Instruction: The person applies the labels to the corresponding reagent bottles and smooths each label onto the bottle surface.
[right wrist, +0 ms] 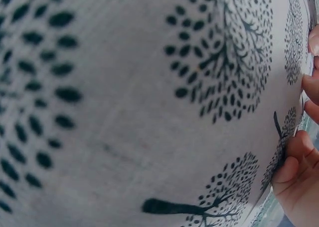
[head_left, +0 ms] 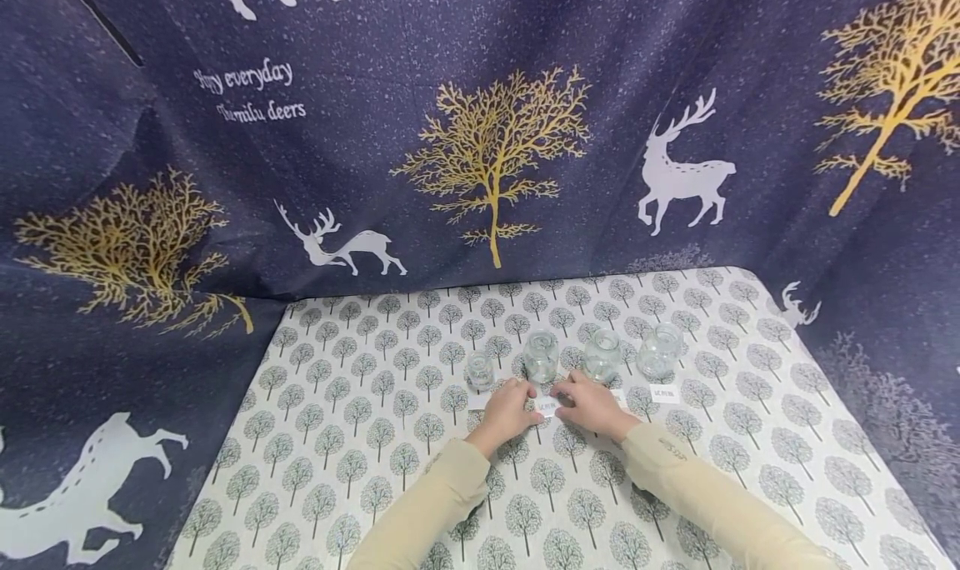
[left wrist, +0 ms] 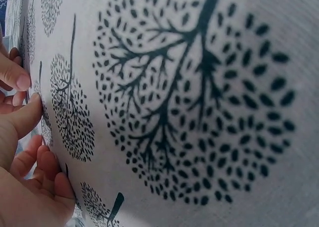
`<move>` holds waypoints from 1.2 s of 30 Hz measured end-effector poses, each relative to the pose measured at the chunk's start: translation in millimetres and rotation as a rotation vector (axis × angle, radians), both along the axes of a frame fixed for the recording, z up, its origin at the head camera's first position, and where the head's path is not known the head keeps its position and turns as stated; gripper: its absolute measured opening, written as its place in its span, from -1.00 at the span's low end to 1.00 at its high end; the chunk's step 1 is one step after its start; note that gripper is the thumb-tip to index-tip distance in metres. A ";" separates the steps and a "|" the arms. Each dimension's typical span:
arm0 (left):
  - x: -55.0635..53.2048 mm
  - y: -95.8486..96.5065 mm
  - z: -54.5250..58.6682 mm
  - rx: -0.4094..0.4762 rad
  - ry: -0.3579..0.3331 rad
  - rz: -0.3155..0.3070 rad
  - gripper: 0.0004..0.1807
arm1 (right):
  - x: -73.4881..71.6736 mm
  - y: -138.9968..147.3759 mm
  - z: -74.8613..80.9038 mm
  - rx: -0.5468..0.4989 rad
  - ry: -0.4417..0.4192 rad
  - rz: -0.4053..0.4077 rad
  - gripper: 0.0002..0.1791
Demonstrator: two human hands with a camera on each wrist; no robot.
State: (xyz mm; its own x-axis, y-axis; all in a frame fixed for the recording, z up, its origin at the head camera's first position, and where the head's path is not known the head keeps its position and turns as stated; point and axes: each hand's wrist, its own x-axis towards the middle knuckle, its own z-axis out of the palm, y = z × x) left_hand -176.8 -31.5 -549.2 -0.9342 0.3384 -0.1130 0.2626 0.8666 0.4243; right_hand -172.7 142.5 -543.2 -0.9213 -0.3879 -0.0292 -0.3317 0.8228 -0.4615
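A small white label card with printed characters lies between both hands in the head view, in front of a clear glass jar. My left hand holds the card at its left edge, thumb near the front corner. At the opposite edge my right hand holds it with bent fingers. In the left wrist view the left hand shows its thumb and curled fingers close to the cloth. The right hand appears at the right border of its wrist view; the card's contact is hidden there.
A smaller glass jar stands to the left, and two more, a middle jar and an end jar, to the right. Another label card lies before the end jar. Tree-patterned cloth covers the table; a dark curtain hangs behind.
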 end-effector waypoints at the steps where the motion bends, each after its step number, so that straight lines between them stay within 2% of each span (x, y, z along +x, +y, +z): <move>1: -0.2 0.2 -0.1 -0.001 -0.002 0.003 -0.62 | 0.0 -0.5 0.4 0.006 0.006 0.003 -0.68; 11: -1.5 2.0 4.4 -0.019 -0.042 0.014 -0.66 | -0.7 -4.2 -0.3 0.015 0.009 0.015 -0.65; 17: -0.9 1.9 4.7 -0.013 -0.033 0.001 -0.65 | 0.0 -7.0 0.9 -0.001 0.016 0.034 -0.71; 22: 1.9 1.2 2.1 0.032 -0.010 -0.009 -0.59 | -1.2 -9.5 1.2 -0.045 0.045 0.061 -0.79; 26: 5.2 0.1 1.8 0.068 0.014 -0.023 -0.60 | -1.0 -9.5 0.9 -0.108 0.024 0.047 -0.83; 32: 10.1 -2.9 1.1 0.149 0.055 -0.024 -0.62 | 1.2 -7.6 1.9 -0.187 -0.038 -0.017 -0.82; 36: 12.9 -4.6 -0.7 0.257 0.059 0.023 -0.60 | 2.7 -6.7 7.0 -0.310 -0.128 -0.073 -0.85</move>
